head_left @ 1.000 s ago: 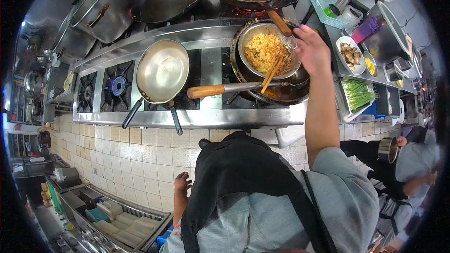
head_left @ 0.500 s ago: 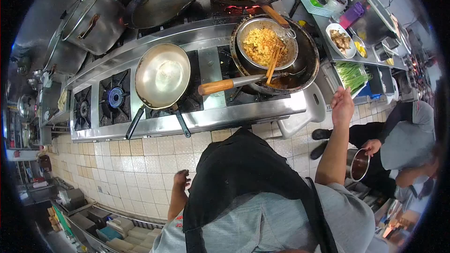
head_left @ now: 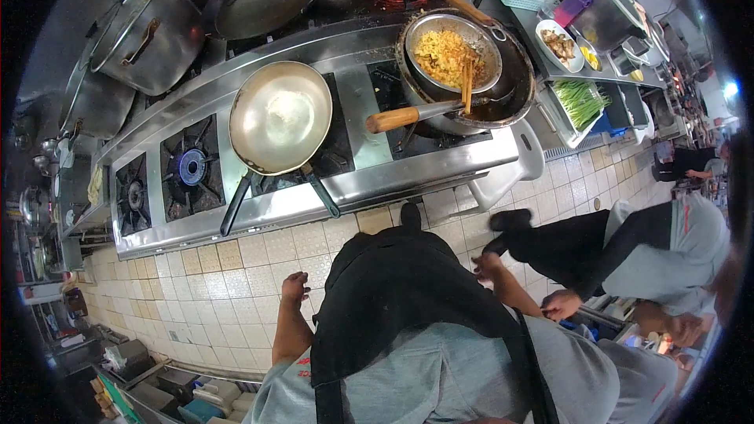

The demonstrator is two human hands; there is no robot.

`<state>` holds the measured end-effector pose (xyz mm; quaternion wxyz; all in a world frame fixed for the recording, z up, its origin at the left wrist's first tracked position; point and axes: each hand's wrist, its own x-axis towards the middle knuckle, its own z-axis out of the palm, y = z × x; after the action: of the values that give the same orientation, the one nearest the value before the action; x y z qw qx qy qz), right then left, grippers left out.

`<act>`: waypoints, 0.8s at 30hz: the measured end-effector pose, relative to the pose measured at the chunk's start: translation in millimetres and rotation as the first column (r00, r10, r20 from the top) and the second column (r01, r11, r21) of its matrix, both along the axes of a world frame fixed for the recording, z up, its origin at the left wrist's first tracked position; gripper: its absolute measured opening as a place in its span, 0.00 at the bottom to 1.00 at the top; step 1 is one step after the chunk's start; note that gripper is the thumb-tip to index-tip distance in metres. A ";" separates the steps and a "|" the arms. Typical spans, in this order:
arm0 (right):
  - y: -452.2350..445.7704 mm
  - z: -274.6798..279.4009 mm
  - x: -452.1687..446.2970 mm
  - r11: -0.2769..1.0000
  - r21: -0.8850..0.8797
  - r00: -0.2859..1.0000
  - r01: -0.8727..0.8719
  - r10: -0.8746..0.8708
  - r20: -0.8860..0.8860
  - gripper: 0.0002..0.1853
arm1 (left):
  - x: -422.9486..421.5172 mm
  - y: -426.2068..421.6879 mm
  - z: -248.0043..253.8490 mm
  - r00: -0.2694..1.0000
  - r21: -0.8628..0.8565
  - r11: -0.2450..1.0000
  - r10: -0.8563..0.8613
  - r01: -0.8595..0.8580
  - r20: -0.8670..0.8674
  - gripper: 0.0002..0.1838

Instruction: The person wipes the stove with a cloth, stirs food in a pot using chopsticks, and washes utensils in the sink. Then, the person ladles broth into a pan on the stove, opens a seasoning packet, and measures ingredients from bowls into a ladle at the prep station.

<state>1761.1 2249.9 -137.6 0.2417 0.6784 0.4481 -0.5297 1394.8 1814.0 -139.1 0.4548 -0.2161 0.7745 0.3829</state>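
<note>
The person's left hand (head_left: 295,288) hangs beside the apron (head_left: 404,298), fingers loosely curled, and the right hand (head_left: 488,268) is lowered on the apron's other side; whether either grip holds anything cannot be told. At the stove's (head_left: 314,196) right end, a metal bowl (head_left: 455,60) of yellow food with chopsticks (head_left: 467,86) sits inside a large wok (head_left: 514,82).

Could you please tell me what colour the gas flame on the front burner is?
The ring-shaped gas flame is blue, shown best in the head view.
</note>
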 end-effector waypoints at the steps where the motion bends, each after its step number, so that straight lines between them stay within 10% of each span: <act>1: -15.7 17.9 -5.3 0.994 -0.046 0.993 -0.103 0.105 0.045 0.16 | 4.9 -5.2 -0.6 1.000 0.007 1.000 0.005 -0.006 0.025 0.23; 5: -28.2 -45.7 44.2 0.916 -0.066 0.917 -0.395 0.389 -0.090 0.18 | 16.3 -29.4 -16.2 0.995 0.000 1.000 -0.017 0.017 0.097 0.23; 8: -18.4 45.5 -5.9 0.990 -0.019 0.979 -0.143 0.139 -0.148 0.15 | 17.7 -33.4 -23.4 0.992 -0.009 0.998 -0.065 0.066 0.110 0.22; 12: 52.2 7.5 -8.4 0.993 -0.009 0.956 -0.119 0.112 -0.271 0.17 | 10.5 -12.8 -7.1 0.994 0.011 1.000 -0.010 0.009 0.107 0.22; 15: 72.1 126.4 -71.5 0.994 0.103 0.965 -0.044 0.069 -0.253 0.19 | 3.7 1.4 -8.6 1.000 0.040 0.999 0.017 -0.018 0.018 0.24; 24: 144.2 257.9 -127.7 0.947 0.322 0.775 0.003 0.201 -0.599 0.18 | 20.0 24.6 -23.9 0.996 0.084 0.993 0.084 -0.085 0.014 0.24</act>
<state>1633.4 2394.0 120.4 0.0000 0.4687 0.6143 -0.6348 1414.9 1838.6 -163.1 0.4509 -0.2310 0.7455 0.4332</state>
